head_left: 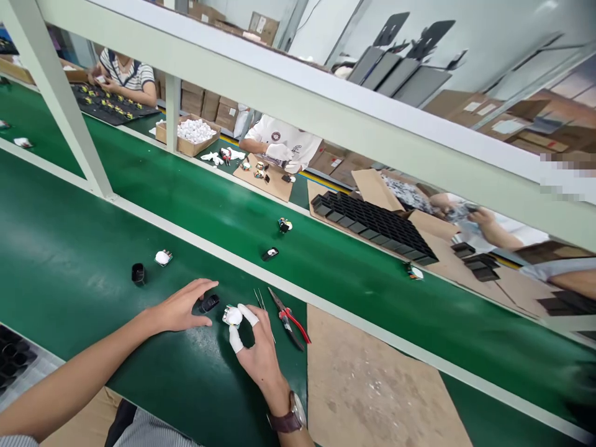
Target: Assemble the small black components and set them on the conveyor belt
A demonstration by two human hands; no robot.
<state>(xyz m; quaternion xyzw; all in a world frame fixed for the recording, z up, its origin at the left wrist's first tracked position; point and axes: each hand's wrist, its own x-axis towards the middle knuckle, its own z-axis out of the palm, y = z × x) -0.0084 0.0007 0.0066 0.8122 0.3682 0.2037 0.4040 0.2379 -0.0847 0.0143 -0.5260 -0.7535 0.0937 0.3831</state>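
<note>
white domed part (233,316): smooth, rounded, small fittings at its edge; pinched at the covered fingertips of the right hand (259,351), thumb and finger closed about it. black housing (209,303): glossy, elongated; between the widely spread thumb and fingers of the left hand (185,307), contact unclear. black cup (138,274): hollow, squarish, beyond the left hand, near a second white dome (162,257). tweezers (259,299): slender metal. pliers (289,320): steel nose, red handles, beside the right hand. board (372,379): brown, flat, scuffed.

White domed part (233,316), black casing (209,303) just beside
</note>
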